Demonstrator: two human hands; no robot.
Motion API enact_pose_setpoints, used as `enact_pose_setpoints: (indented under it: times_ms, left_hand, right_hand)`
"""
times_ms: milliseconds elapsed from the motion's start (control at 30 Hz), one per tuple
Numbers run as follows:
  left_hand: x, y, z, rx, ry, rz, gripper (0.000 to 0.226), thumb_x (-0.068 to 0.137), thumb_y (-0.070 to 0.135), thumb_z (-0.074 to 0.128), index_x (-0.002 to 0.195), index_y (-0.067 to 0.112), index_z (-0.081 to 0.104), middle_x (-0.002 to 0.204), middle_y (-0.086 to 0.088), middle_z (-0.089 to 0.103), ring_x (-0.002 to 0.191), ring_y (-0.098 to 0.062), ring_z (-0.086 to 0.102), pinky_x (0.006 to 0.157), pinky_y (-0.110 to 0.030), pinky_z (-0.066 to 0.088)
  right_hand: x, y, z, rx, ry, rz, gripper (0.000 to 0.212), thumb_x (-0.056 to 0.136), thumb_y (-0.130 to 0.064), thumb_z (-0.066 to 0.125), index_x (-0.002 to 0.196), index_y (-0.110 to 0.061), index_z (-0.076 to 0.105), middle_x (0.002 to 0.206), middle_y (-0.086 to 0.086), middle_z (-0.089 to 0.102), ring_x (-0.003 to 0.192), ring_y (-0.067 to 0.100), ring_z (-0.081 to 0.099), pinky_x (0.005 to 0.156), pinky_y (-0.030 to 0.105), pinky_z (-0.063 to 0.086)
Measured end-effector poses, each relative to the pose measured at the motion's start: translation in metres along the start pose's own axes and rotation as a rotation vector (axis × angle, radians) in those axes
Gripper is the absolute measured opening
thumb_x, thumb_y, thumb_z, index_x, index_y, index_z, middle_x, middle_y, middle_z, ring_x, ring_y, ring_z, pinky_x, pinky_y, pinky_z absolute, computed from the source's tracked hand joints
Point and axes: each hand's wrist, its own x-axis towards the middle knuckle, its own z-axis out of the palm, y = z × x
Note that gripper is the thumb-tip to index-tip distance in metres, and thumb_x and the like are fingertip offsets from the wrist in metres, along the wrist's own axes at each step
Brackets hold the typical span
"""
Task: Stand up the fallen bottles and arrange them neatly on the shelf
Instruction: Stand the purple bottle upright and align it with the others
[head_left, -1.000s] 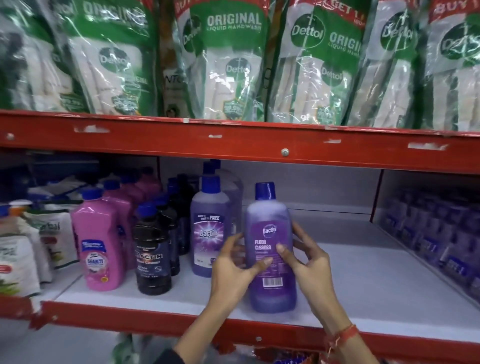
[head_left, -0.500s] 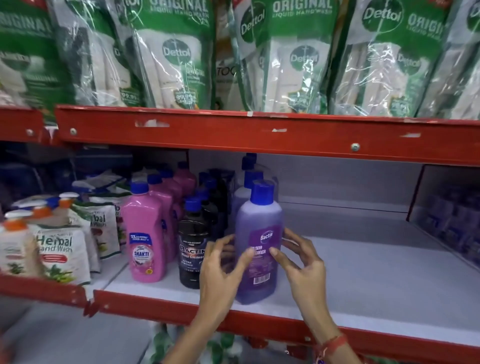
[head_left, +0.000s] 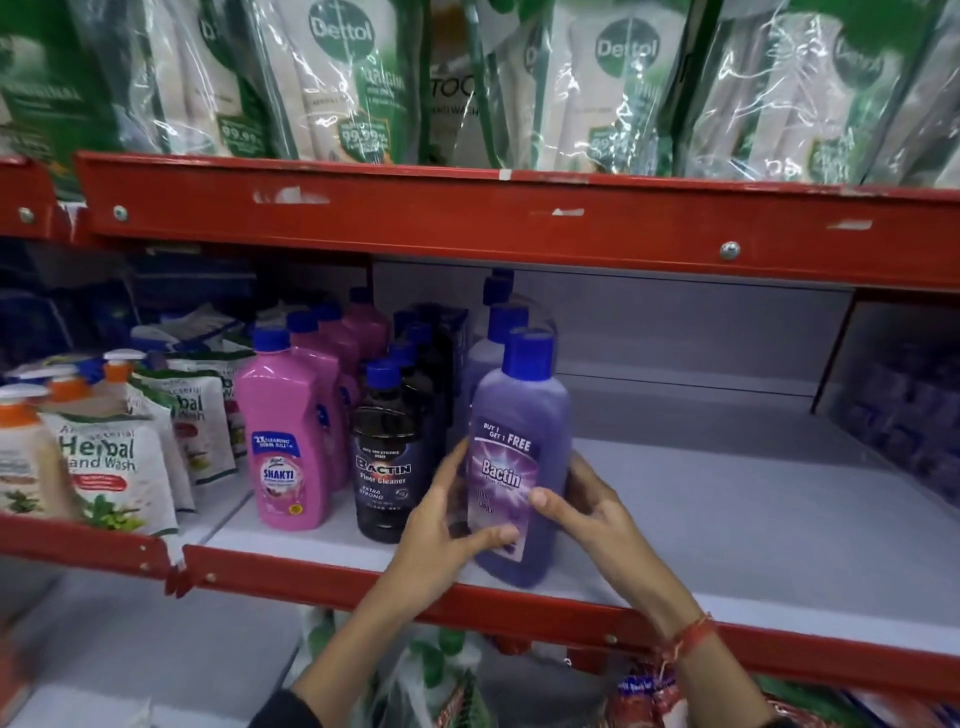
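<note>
A purple Bactin floor cleaner bottle (head_left: 524, 415) with a blue cap stands upright at the front of the white shelf (head_left: 727, 499). My left hand (head_left: 441, 525) grips its left side, thumb across the label. My right hand (head_left: 587, 512) grips its right side, thumb on the label's lower edge. More purple bottles (head_left: 498, 332) stand in a row behind it. To the left stand a row of black Bactin bottles (head_left: 384, 467) and a row of pink Shakti bottles (head_left: 285, 436), all upright.
Herbal hand wash pouches (head_left: 114, 467) and pump bottles fill the shelf section at left. Dettol refill packs (head_left: 343, 78) hang over the red upper shelf beam (head_left: 519, 218). Blurred purple packs (head_left: 904, 426) sit at far right. The red front lip (head_left: 519, 608) runs below my hands.
The purple bottle has been slid left against the row of purple bottles and turned, so its front label with "Buy 1 Get 1 Free" now faces me. Both hands stayed on it.
</note>
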Motion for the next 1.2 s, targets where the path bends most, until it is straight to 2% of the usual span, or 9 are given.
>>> enact_pose_setpoints:
  times_ms: [167, 267, 400, 500, 700, 767, 933, 1100, 1200]
  left_hand:
    - [-0.011, 0.000, 0.013, 0.267, 0.222, 0.062, 0.099, 0.072, 0.042, 0.076, 0.143, 0.057, 0.008, 0.138, 0.005, 0.048, 0.121, -0.017, 0.056, 0.099, -0.047, 0.050]
    - [-0.013, 0.002, 0.020, 0.384, 0.340, 0.100, 0.096, 0.080, 0.034, 0.071, 0.143, 0.057, 0.003, 0.122, 0.000, 0.049, 0.104, -0.019, 0.062, 0.086, -0.045, 0.055]
    - [-0.012, -0.004, 0.017, 0.393, 0.348, 0.092, 0.097, 0.083, 0.018, 0.070, 0.142, 0.058, 0.005, 0.118, 0.000, 0.052, 0.104, -0.015, 0.064, 0.088, -0.045, 0.056]
    - [-0.014, -0.007, 0.012, 0.379, 0.306, 0.095, 0.096, 0.085, 0.009, 0.067, 0.143, 0.057, 0.008, 0.121, 0.002, 0.055, 0.107, -0.011, 0.062, 0.093, -0.042, 0.054]
    - [-0.038, -0.005, -0.016, 0.232, 0.366, 0.188, 0.047, 0.090, 0.015, 0.061, 0.125, 0.045, 0.052, 0.121, 0.013, 0.059, 0.113, -0.005, 0.059, 0.098, -0.036, 0.052]
    - [-0.053, -0.004, -0.045, 0.250, 0.451, 0.250, 0.027, 0.092, 0.021, 0.059, 0.116, 0.034, 0.061, 0.116, 0.014, 0.062, 0.110, -0.006, 0.061, 0.096, -0.037, 0.052]
    - [-0.050, -0.012, -0.141, 0.274, 0.668, 0.250, 0.033, 0.095, 0.041, 0.041, 0.128, 0.035, 0.044, 0.132, 0.005, 0.046, 0.127, -0.014, 0.045, 0.107, -0.047, 0.042]
    - [-0.028, -0.002, -0.194, -0.045, 0.264, 0.086, 0.063, 0.073, 0.085, 0.019, 0.132, 0.065, 0.010, 0.157, 0.022, 0.014, 0.145, -0.002, 0.019, 0.119, -0.037, 0.025]
    - [-0.025, 0.001, -0.207, -0.116, 0.089, -0.023, 0.095, 0.053, 0.096, 0.017, 0.139, 0.056, 0.008, 0.154, 0.015, 0.020, 0.140, -0.010, 0.027, 0.110, -0.036, 0.033]
  right_hand:
    - [-0.001, 0.001, 0.006, -0.110, 0.094, -0.043, 0.063, 0.082, -0.037, 0.060, 0.136, -0.053, 0.030, 0.134, -0.004, 0.059, 0.104, -0.007, 0.064, 0.088, 0.015, 0.054]
    - [-0.004, 0.009, 0.015, -0.321, 0.137, -0.065, 0.067, 0.093, -0.034, 0.053, 0.139, -0.058, 0.010, 0.132, -0.010, 0.052, 0.092, -0.025, 0.057, 0.075, -0.007, 0.041]
    - [-0.005, 0.020, 0.014, -0.435, 0.187, -0.091, 0.069, 0.095, -0.033, 0.052, 0.138, -0.060, 0.005, 0.130, -0.007, 0.055, 0.095, -0.012, 0.057, 0.073, -0.011, 0.037]
    - [-0.004, 0.021, 0.016, -0.507, 0.215, -0.094, 0.072, 0.094, -0.033, 0.054, 0.136, -0.063, 0.004, 0.125, -0.009, 0.056, 0.087, -0.024, 0.055, 0.071, -0.011, 0.037]
    - [-0.018, 0.017, 0.041, -0.695, 0.551, -0.283, 0.061, 0.090, -0.034, 0.061, 0.146, -0.032, 0.035, 0.124, 0.002, 0.040, 0.113, 0.017, 0.051, 0.095, 0.036, 0.051]
    - [-0.019, 0.008, 0.075, -0.686, 0.680, -0.433, 0.047, 0.092, -0.032, 0.054, 0.137, -0.022, 0.046, 0.120, -0.004, 0.040, 0.110, 0.019, 0.051, 0.093, 0.039, 0.052]
    - [0.006, -0.018, 0.188, -0.404, 0.291, -0.475, 0.038, 0.096, -0.026, 0.051, 0.133, -0.035, 0.048, 0.128, -0.011, 0.051, 0.120, 0.006, 0.053, 0.099, 0.030, 0.050]
    - [0.050, -0.018, 0.247, -0.166, 0.061, -0.145, 0.054, 0.091, -0.060, 0.032, 0.137, -0.066, 0.005, 0.146, -0.046, 0.008, 0.141, -0.018, 0.008, 0.124, 0.032, 0.013]
    - [0.059, -0.017, 0.248, -0.071, 0.019, -0.056, 0.055, 0.081, -0.076, 0.029, 0.131, -0.074, 0.007, 0.140, -0.052, 0.007, 0.141, -0.014, 0.012, 0.123, 0.040, 0.017]
